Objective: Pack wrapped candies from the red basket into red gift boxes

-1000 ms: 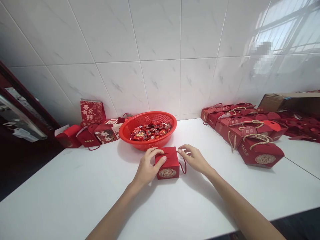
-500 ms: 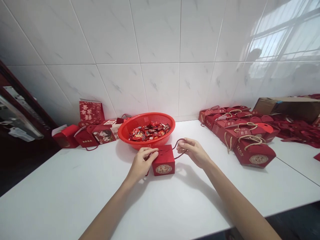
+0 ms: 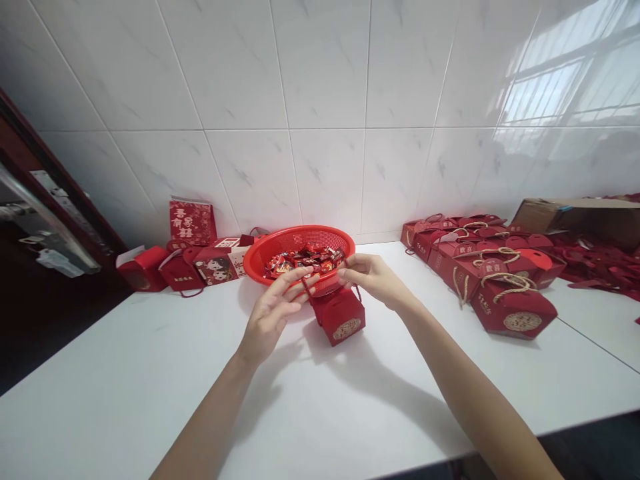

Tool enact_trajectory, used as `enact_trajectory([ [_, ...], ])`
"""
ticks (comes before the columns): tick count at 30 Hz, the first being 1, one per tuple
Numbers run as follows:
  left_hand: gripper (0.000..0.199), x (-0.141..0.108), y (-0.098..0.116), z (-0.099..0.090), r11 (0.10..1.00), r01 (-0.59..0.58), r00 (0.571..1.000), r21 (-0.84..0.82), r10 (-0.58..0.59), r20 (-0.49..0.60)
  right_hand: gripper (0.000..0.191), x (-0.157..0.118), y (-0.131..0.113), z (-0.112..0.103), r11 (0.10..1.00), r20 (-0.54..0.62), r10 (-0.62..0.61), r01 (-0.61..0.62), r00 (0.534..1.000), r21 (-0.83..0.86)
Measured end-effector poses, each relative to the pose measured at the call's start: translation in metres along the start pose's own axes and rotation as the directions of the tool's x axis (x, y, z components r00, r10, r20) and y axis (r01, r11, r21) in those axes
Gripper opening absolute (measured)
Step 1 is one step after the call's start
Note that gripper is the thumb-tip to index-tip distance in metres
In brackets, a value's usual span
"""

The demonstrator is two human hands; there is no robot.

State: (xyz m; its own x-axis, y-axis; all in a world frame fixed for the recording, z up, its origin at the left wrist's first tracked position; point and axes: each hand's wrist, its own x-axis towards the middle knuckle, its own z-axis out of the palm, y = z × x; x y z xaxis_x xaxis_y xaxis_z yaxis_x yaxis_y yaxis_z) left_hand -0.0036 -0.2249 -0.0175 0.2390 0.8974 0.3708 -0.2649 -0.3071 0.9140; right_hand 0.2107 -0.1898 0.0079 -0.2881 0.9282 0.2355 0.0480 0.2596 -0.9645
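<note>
A small red box (image 3: 344,317) with a gold round emblem hangs tilted by its dark red cord just over the white table (image 3: 165,373). My left hand (image 3: 273,310) is at its upper left, fingers spread near the left part of the cord; the cord runs by its fingertips. My right hand (image 3: 373,277) pinches the cord above the box. Right behind the box stands a red plastic basket (image 3: 260,257) with wrapped sweets (image 3: 305,259) inside.
Several red boxes (image 3: 180,270) stand against the wall at the left. Rows of red boxes with rope handles (image 3: 515,307) stand at the right. Behind them are a cardboard box (image 3: 580,217) and a pile of flat red pieces (image 3: 590,263).
The box has tilted and come up off the table on its cord. My left hand has left the box top and opened its fingers. My right hand has moved left above the box.
</note>
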Motion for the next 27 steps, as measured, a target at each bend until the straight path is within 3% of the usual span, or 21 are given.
enact_trajectory([
  [5,0.044,-0.004,-0.006,0.004,0.998,-0.021,0.997,0.052,0.016,0.081,0.038,0.005,0.004,0.02,0.969,0.093,0.018,0.006,0.995,-0.247],
  [10,0.056,-0.009,-0.007,0.006,0.994,-0.036,0.988,0.107,0.02,0.154,0.028,0.009,0.009,0.041,0.915,0.092,0.012,0.026,0.996,-0.402],
  [12,0.057,-0.01,-0.008,0.006,0.987,-0.044,0.99,0.152,0.023,0.139,0.023,0.009,0.01,0.046,0.904,0.056,0.003,0.022,0.998,-0.427],
  [15,0.055,-0.011,-0.014,0.004,0.945,-0.08,0.997,0.317,0.073,0.034,0.021,0.009,0.012,0.048,0.899,0.0,-0.025,0.022,1.0,-0.438],
  [18,0.051,-0.009,-0.025,0.002,0.803,-0.116,0.977,0.584,0.199,-0.08,0.02,0.009,0.014,0.048,0.914,-0.054,-0.073,0.045,0.996,-0.404],
  [22,0.047,-0.006,-0.041,0.0,0.58,-0.094,0.953,0.809,0.287,-0.095,0.014,0.007,0.016,0.046,0.967,-0.051,-0.099,0.084,0.994,-0.239],
  [24,0.039,-0.005,-0.048,0.0,0.536,-0.075,0.96,0.841,0.266,-0.084,0.011,0.005,0.017,0.044,0.987,-0.04,-0.082,0.075,0.996,-0.144],
  [27,0.028,-0.004,-0.058,0.002,0.538,-0.048,0.973,0.841,0.216,-0.083,0.011,0.001,0.019,0.04,0.999,-0.01,-0.023,0.024,1.0,0.03],
])
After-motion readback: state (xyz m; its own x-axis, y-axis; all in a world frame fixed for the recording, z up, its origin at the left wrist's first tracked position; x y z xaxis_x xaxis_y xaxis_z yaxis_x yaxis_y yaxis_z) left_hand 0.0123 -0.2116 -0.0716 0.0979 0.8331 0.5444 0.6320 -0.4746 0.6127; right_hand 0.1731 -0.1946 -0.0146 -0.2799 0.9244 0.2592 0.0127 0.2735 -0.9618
